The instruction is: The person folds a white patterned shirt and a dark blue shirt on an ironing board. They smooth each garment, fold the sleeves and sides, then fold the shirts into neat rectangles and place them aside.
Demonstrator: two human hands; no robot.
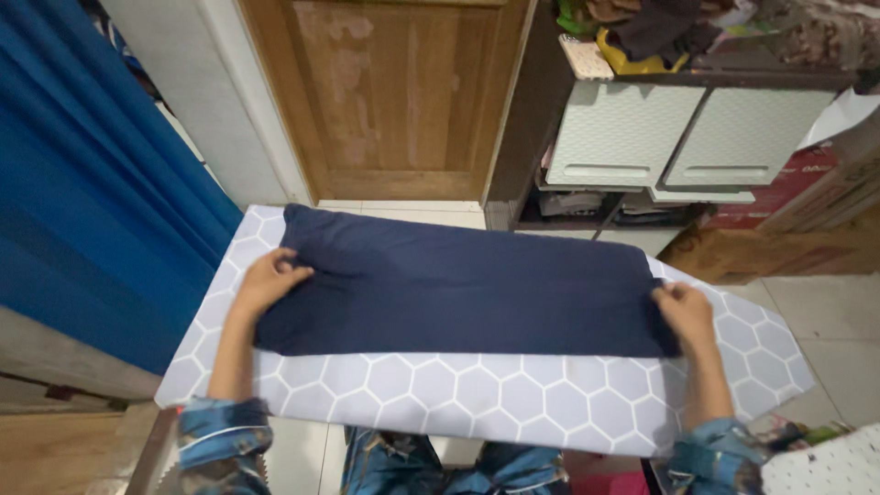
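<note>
Both hands are down on the dark navy cloth (458,284), which lies folded into a long band across the ironing board (513,399), and I will place everything from that board. At the cloth's left end, the left hand (268,282) has its fingers curled and pinching a small ridge of fabric near the far corner, with the wrist resting over the cloth's near edge. At the right end, toward the board's narrowing tip, the right hand (686,312) has its fingers bunched on the cloth's short edge, gripping it between thumb and fingertips. The cloth sits flat along the far half of the board, and the near half shows its pale cover printed with grey hexagons. Patterned blue sleeves (225,438) cover both forearms at the board's near edge. Left of the board hangs a bright blue curtain (92,202). Beyond the board's far side stands a worn wooden door (390,92), and to the right of that door is a dark shelf unit with two pale green drawer fronts (683,133) and heaped clothes on top. Cardboard boxes (779,247) sit on the tiled floor past the board's tip.
</note>
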